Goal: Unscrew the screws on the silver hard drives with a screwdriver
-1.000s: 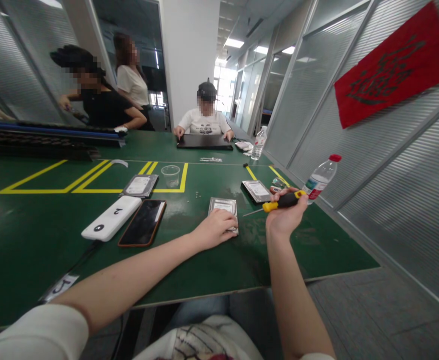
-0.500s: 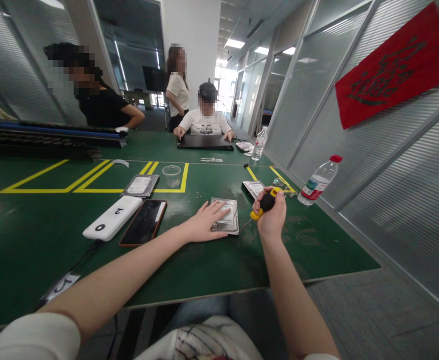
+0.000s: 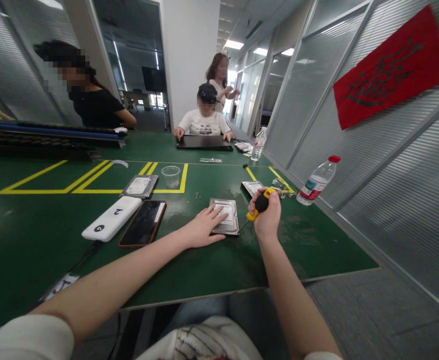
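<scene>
A silver hard drive (image 3: 231, 220) lies on the green table in front of me. My left hand (image 3: 203, 229) rests over its left part, fingers spread flat across the label. Wrapped round a yellow and black screwdriver (image 3: 261, 204) is my right hand (image 3: 269, 217), just right of the drive. The screwdriver's shaft slants down to the left, its tip at the drive's lower right edge; whether it sits in a screw I cannot tell. Several tiny screws (image 3: 197, 195) lie beyond the drive. A second hard drive (image 3: 252, 188) is partly behind my right hand.
Left of me are a white power bank (image 3: 112, 218), a phone (image 3: 143, 223), another hard drive (image 3: 139, 185) and a clear plastic cup (image 3: 170, 177). A water bottle (image 3: 319, 180) stands at the right edge. Across the table (image 3: 189, 270), a seated person holds a black panel (image 3: 204, 143).
My left hand has slid slightly left and down, uncovering more of the drive. My right hand stays on the screwdriver, shifted a little left. A standing person behind has moved right.
</scene>
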Motion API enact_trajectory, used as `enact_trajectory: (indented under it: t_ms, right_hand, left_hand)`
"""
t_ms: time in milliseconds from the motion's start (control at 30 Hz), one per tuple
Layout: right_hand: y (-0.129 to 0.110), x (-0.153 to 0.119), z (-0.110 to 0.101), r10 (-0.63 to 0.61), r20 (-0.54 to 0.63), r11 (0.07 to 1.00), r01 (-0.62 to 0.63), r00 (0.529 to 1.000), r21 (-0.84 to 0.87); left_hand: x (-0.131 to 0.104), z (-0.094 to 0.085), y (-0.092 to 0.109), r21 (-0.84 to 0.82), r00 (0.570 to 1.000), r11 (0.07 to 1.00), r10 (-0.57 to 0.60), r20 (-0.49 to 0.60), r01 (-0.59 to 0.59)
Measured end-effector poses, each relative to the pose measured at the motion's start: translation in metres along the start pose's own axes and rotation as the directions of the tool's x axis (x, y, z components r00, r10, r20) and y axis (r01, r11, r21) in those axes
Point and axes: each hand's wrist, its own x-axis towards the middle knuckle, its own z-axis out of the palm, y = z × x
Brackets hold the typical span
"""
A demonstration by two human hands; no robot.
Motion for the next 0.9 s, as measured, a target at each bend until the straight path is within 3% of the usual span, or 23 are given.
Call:
enact_trajectory:
  t_ms: [200, 433, 600, 900]
  right_hand:
    - [-0.004, 0.004, -0.003, -0.061, -0.042, 0.996, 0.063, 0.997, 0.059]
    - [-0.004, 0.004, -0.004, -0.042, -0.010, 0.999, 0.042, 0.999, 0.028]
    - [-0.003, 0.004, -0.004, -0.029, 0.010, 0.999, 0.029, 1.000, 0.033]
    - [-0.003, 0.002, -0.004, -0.037, 0.027, 0.999, 0.037, 0.999, 0.008]
  left_hand:
    - [-0.002, 0.000, 0.009, 0.004, 0.998, 0.998, -0.060, 0.013, 0.060]
    - [-0.007, 0.006, 0.014, 0.019, 0.992, 0.992, -0.123, -0.029, 0.123]
    - [-0.006, 0.001, 0.017, 0.000, 0.989, 0.989, -0.150, 0.000, 0.150]
    - [-0.006, 0.004, 0.014, -0.010, 0.991, 0.991, -0.133, -0.007, 0.133]
